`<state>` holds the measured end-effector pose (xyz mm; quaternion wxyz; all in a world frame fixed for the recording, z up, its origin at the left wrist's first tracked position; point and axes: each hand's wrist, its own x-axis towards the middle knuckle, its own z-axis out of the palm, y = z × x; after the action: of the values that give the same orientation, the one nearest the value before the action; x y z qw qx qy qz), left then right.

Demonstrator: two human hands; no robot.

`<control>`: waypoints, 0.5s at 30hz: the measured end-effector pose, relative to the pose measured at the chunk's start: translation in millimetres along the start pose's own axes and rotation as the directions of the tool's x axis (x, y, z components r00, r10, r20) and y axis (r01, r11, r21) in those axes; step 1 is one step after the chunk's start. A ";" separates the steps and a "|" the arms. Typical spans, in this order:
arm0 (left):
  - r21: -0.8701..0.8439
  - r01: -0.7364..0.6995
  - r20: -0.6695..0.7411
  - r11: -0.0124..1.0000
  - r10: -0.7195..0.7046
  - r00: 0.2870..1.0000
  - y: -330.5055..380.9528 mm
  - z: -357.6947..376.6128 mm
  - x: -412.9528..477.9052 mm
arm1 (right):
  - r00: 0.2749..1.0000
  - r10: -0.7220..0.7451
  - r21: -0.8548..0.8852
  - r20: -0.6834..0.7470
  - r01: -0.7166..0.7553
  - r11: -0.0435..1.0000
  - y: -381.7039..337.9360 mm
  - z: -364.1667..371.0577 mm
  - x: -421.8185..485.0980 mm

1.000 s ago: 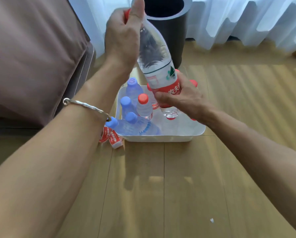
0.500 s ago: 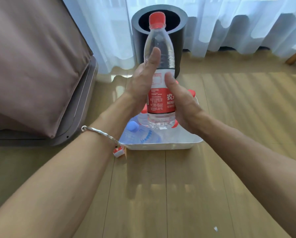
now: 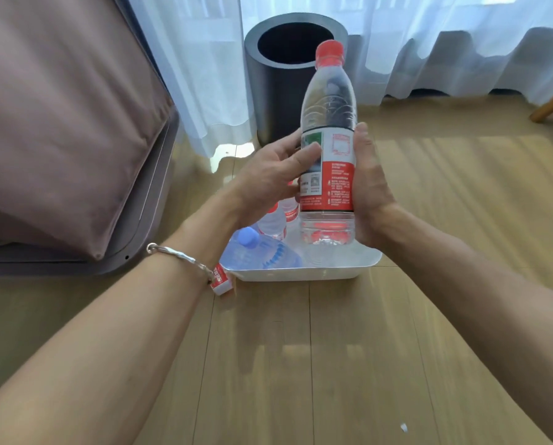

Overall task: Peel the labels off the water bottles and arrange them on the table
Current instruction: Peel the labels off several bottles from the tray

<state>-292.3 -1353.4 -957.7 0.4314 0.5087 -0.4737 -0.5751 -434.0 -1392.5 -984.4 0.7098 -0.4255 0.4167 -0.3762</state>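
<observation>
Left hand (image 3: pixel 268 178), right hand (image 3: pixel 370 194): fingers (image 3: pixel 288 142) clamped on bottle (image 3: pixel 328 101). Likely full, heavy, slick. Pick label (image 3: pixel 336 175) at seam.

1. Floor (image 3: pixel 301 364): light wood planks, glossy, with pale bands of reflected daylight.
2. Sheer white curtains (image 3: pixel 429 43) run along the far side, hems down at the floor, bright daylight behind.
3. 1 dark cylindrical bin (image 3: pixel 278 101), open top, stands against the curtains.
4. Left: brown cushion (image 3: pixel 60 123) over a grey rounded sofa base (image 3: pixel 153 200).
5. Far right edge: 1 slanted wooden leg (image 3: pixel 551 106).
</observation>
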 end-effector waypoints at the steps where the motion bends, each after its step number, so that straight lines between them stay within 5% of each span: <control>1: -0.014 -0.001 0.008 1.000 0.001 1.000 -1.5 -1.4 0.0 | 1.000 0.006 -0.011 -0.013 -0.006 1.000 0.7 -0.7 0.3; 9: -0.191 0.057 -0.038 0.980 -0.066 0.997 -10.4 -5.2 0.0 | 0.994 0.044 -0.077 -0.101 -0.052 0.996 5.4 -0.3 2.6; 15: -0.071 0.159 -0.088 0.985 -0.165 0.982 2.0 9.2 6.9 | 0.993 -0.023 -0.182 -0.115 0.002 0.983 4.5 5.7 4.7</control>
<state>-302.2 -1359.5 -956.6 0.4208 0.5578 -0.3917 -0.5987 -426.3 -1393.4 -988.1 0.6402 -0.4680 0.4874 -0.3654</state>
